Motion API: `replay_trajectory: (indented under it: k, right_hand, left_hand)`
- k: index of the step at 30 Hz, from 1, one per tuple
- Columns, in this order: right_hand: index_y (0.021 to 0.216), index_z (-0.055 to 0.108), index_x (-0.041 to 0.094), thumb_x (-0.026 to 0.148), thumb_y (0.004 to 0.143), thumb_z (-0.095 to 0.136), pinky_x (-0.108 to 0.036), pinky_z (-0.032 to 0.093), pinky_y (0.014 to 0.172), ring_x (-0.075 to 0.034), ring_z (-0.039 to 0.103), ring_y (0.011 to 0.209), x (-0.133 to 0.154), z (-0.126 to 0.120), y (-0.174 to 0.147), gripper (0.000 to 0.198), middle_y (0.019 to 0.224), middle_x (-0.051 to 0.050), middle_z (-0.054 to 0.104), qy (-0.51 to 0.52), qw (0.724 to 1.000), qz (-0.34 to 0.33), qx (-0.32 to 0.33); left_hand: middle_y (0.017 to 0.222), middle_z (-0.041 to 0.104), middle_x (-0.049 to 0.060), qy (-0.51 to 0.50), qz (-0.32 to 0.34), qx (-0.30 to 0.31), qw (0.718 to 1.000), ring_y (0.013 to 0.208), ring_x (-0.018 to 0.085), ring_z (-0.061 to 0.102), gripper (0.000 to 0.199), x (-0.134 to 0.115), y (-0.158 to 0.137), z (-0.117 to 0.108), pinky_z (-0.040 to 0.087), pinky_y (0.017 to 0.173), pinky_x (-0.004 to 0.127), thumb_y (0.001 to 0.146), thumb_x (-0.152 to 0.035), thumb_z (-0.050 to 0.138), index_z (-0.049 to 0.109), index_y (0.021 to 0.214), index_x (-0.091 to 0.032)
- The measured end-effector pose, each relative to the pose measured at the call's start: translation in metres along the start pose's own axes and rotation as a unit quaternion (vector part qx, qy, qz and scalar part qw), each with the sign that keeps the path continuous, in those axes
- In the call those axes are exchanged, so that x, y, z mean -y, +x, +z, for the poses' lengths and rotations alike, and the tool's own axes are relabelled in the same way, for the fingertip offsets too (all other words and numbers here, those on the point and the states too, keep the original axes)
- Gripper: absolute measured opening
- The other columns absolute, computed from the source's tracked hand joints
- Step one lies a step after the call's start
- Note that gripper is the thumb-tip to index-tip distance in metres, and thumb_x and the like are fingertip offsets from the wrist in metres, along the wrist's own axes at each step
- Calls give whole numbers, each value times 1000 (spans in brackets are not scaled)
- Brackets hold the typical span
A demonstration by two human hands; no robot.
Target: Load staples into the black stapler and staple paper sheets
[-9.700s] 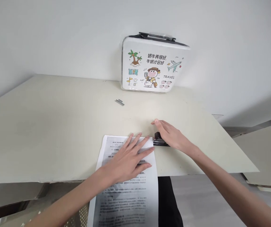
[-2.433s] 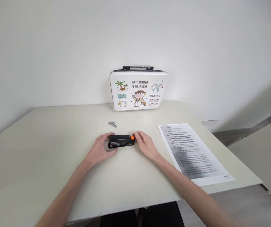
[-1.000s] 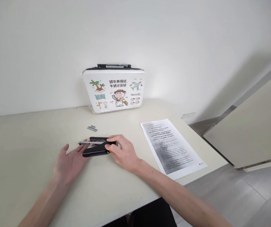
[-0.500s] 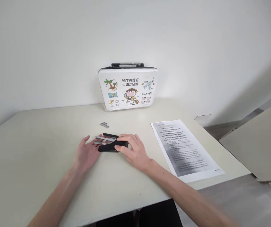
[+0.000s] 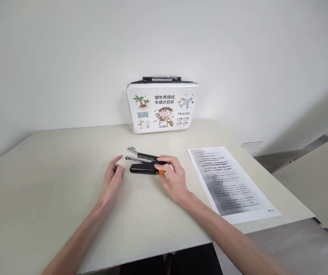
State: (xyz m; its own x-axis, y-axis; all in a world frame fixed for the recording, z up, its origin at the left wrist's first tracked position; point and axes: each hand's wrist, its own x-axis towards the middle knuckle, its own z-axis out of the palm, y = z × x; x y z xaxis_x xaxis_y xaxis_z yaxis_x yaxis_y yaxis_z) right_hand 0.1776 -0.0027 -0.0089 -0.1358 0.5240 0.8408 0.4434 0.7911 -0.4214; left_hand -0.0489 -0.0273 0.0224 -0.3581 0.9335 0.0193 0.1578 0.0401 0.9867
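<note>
A black stapler [image 5: 145, 168] with an orange piece at its back end lies on its side just above the table, spread apart so its metal magazine shows. My right hand [image 5: 173, 177] is closed around its hinge end, thumb and fingers on opposite sides. To the left of the stapler is my left hand [image 5: 112, 183], apart from it. The left index finger points out while the other fingers curl in; a small dark bit shows between them, too small to name. Strips of staples [image 5: 131, 150] lie on the table behind the stapler's tip.
A white cartoon-printed case [image 5: 164, 109] with a black handle stands against the wall at the back of the table [image 5: 52, 191]. On the right lies a printed sheet of paper [image 5: 229, 183], near the table's right edge.
My left hand has drawn away from under the stapler, its fingers going from spread to curled. My right hand has turned the stapler, and its orange part now shows. The view has shifted slightly.
</note>
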Motion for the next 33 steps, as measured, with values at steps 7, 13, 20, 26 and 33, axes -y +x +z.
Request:
replay_trajectory:
  k: [7, 13, 20, 26, 33]
  right_hand:
    - [114, 66, 31, -4, 91, 56, -42, 62, 91, -24, 66, 124, -4, 1, -3, 43, 122, -8, 66, 4, 1000, 11, 6]
    - [116, 67, 31, -1, 90, 55, -41, 60, 93, -24, 65, 125, -7, 2, -6, 42, 124, -8, 66, 19, 999, 38, 19]
    - [107, 66, 27, 23, 93, 65, -39, 59, 88, -24, 70, 105, -8, 3, 0, 15, 114, -6, 70, 43, 980, 183, 69]
    - [102, 63, 27, 40, 88, 74, -38, 55, 83, -23, 69, 87, -14, 38, 12, 22, 98, 0, 73, 28, 960, 253, 120]
    - [103, 61, 28, 42, 89, 74, -36, 53, 81, -23, 69, 89, -6, 103, 34, 23, 100, -1, 75, -6, 957, 237, 168]
  left_hand:
    - [77, 46, -3, 67, 22, 88, 994, 71, 18, 41, 58, -9, -7, 4, 35, 70, 29, 80, -33, 61, 68, 137, -28]
    - [77, 47, -3, -32, -26, 159, 986, 73, 18, 43, 61, -9, -8, 7, 37, 72, 30, 74, -28, 71, 70, 135, -28]
    - [65, 33, -9, -338, -151, 67, 927, 57, 9, 31, 34, -7, 4, 2, 32, 54, 23, 69, -17, 78, 68, 101, -16]
    - [63, 32, -9, -462, -182, 57, 866, 51, 7, 33, 14, -3, 10, -5, 33, 48, 22, 77, -19, 72, 60, 85, -16]
    - [60, 33, -9, -487, -171, 60, 854, 48, 7, 35, 10, 4, 13, -10, 35, 48, 21, 83, -24, 68, 61, 83, -17]
